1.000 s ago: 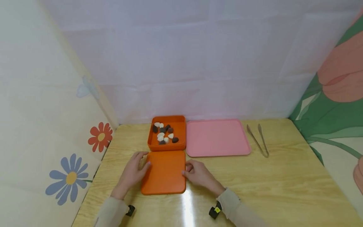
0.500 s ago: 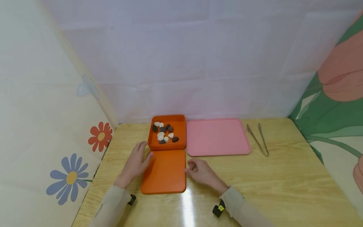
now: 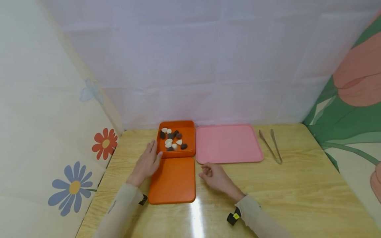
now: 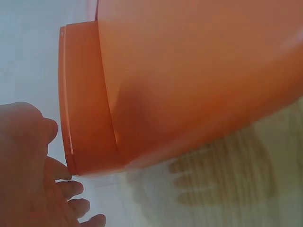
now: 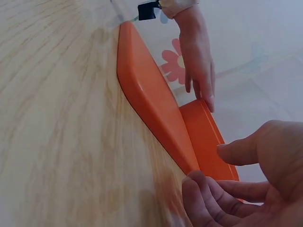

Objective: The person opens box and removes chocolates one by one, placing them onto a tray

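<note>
My left hand [image 3: 147, 164] is at the near left corner of an orange box [image 3: 190, 153], its fingers extended along the box's left side. Whether it touches the wall is hard to tell. Black and white stones [image 3: 169, 141] lie inside that box. Directly in front of it sits a flat orange lid [image 3: 172, 181], top side up. Just right of the lid, my right hand [image 3: 217, 178] hovers apart from it, fingers loosely bent and holding nothing. In the right wrist view, the thumb [image 5: 239, 150] stands apart from the fingers.
A pink tray [image 3: 229, 144] adjoins the box on its right. Metal tongs [image 3: 275, 147] lie spread beyond the tray. A white cloth backdrop [image 3: 190, 66] rises behind the table, with flower-printed cloth on both sides.
My left hand has slid forward from the lid's left edge to the box's corner. My right hand has let go of the lid's right edge and drawn off rightward. The lid stays put.
</note>
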### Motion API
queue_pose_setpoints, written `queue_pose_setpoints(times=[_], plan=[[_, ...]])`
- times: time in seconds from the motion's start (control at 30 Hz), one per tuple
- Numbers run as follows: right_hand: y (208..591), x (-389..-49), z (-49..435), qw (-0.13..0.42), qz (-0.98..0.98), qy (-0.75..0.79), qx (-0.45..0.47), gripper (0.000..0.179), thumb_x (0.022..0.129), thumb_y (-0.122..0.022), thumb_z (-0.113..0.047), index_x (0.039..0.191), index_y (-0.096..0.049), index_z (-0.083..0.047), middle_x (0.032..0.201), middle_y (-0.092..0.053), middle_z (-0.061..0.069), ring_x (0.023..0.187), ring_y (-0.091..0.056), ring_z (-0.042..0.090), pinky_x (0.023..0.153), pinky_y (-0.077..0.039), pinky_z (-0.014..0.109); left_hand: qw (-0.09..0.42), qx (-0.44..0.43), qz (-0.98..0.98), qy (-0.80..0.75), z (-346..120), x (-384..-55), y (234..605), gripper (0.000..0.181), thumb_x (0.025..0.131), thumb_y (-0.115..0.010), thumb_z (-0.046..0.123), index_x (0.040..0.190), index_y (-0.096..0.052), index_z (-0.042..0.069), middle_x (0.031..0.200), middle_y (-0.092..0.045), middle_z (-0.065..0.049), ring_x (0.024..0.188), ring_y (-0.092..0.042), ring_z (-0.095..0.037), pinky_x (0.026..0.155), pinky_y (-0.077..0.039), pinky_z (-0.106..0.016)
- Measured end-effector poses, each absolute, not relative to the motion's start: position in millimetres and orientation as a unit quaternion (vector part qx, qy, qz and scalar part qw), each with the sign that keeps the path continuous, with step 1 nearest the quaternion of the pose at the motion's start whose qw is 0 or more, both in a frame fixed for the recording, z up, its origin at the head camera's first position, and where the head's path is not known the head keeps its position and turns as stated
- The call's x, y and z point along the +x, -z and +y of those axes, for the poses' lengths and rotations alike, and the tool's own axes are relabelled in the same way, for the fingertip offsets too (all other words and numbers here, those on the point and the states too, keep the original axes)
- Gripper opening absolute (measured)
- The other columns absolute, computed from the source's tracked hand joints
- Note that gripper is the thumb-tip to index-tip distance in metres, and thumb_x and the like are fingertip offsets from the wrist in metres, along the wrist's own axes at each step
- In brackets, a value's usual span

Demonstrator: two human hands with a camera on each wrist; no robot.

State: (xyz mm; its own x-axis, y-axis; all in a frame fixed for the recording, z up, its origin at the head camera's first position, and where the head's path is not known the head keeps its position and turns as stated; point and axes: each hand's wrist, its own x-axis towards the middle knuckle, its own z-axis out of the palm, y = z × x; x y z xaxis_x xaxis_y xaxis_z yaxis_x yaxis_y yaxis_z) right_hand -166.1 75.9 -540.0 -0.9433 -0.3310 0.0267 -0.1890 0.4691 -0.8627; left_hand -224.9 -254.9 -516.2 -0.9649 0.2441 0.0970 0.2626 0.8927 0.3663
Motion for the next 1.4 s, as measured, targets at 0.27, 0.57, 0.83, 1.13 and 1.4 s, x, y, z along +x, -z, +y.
queue_pose_setpoints(times=[0.27,0.57,0.83,1.13,1.4], plan=[[530,-170,96,0.051,0.855,0.503,-0.118,0.03,0.101,-0.075,-0.015,0.126,-0.071,0.002,0.103,-0.074,0.006,0.083,-0.066,0.013,0.069,-0.059,0.026,0.013,-0.131,-0.976,0.171,-248,-235,514,0.071,0.117,-0.038,0.034,0.164,-0.016,-0.015,0.172,-0.018,-0.037,0.16,-0.018,-0.055,0.13,-0.023,-0.063],[520,-180,127,0.025,0.867,0.485,-0.112,0.03,0.102,-0.073,-0.013,0.125,-0.071,0.005,0.1,-0.075,0.01,0.086,-0.068,0.016,0.075,-0.059,0.028,-0.004,-0.138,-0.978,0.153,-245,-238,511,0.072,0.118,-0.033,0.038,0.166,-0.013,-0.011,0.175,-0.01,-0.032,0.162,-0.011,-0.052,0.127,-0.024,-0.069],[518,-185,161,-0.009,0.876,0.47,-0.106,0.028,0.103,-0.071,-0.011,0.125,-0.071,0.007,0.103,-0.074,0.014,0.089,-0.069,0.02,0.078,-0.058,0.029,-0.009,-0.198,-0.971,0.13,-246,-231,510,0.073,0.117,-0.037,0.041,0.167,-0.018,-0.008,0.177,-0.009,-0.028,0.163,-0.01,-0.051,0.128,-0.02,-0.071],[518,-194,197,-0.073,0.884,0.456,-0.079,0.023,0.101,-0.07,-0.007,0.12,-0.074,0.006,0.1,-0.075,0.017,0.088,-0.07,0.025,0.078,-0.057,0.026,-0.008,-0.245,-0.961,0.126,-254,-224,513,0.068,0.116,-0.043,0.035,0.168,-0.022,-0.004,0.177,-0.015,-0.025,0.164,-0.009,-0.049,0.128,-0.02,-0.071],[513,-200,231,-0.127,0.894,0.428,-0.044,0.023,0.103,-0.068,-0.012,0.12,-0.074,0.004,0.106,-0.076,0.022,0.091,-0.072,0.033,0.078,-0.057,0.03,-0.01,-0.249,-0.961,0.119,-256,-213,513,0.071,0.115,-0.046,0.037,0.17,-0.021,-0.001,0.178,-0.014,-0.021,0.165,-0.01,-0.046,0.129,-0.021,-0.069]])
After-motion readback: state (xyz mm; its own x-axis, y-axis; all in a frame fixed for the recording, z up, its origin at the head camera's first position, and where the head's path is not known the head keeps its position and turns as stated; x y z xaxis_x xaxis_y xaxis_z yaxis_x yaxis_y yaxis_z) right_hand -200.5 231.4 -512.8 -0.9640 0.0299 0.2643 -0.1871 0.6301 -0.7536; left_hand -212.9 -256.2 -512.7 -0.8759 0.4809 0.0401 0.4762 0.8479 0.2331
